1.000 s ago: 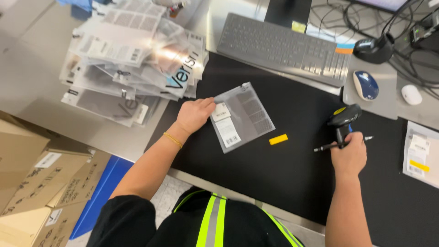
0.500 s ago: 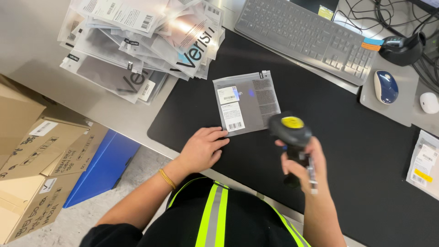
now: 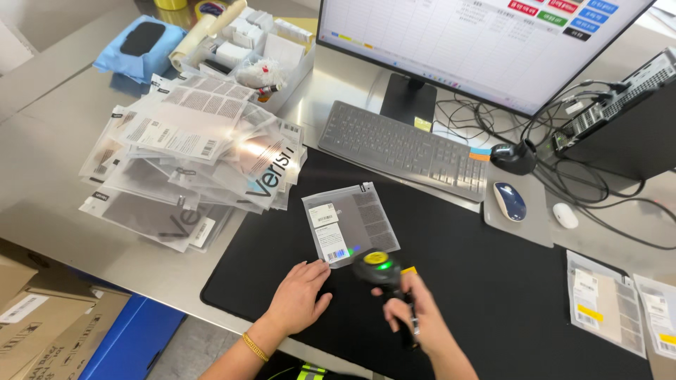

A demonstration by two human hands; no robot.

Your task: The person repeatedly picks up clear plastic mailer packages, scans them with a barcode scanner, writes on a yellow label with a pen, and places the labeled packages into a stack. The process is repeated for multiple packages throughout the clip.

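Scanner point(image 3: 377, 267): black, green-lit yellow cap. Packet point(image 3: 350, 224): grey, white barcode labels. Mat point(image 3: 493, 295): black. Desk point(image 3: 56, 176): grey steel. Keyboard point(image 3: 405, 149): grey. Cloth point(image 3: 137, 43): blue.

Bright, even light from above fills the scene. Strong glare whitens the heap of clear plastic pouches point(image 3: 193, 158), left of the black desk mat point(image 3: 493, 309). On the mat, shadows are soft. The right hand point(image 3: 415, 320) blurs slightly; straight lines bow near the edges.

Left hand point(image 3: 299, 295) is lying flat, palm down, fingers spread and extended forward, while right hand point(image 3: 415, 320) is curling closed in a fist-like grip, forearm angled inward.
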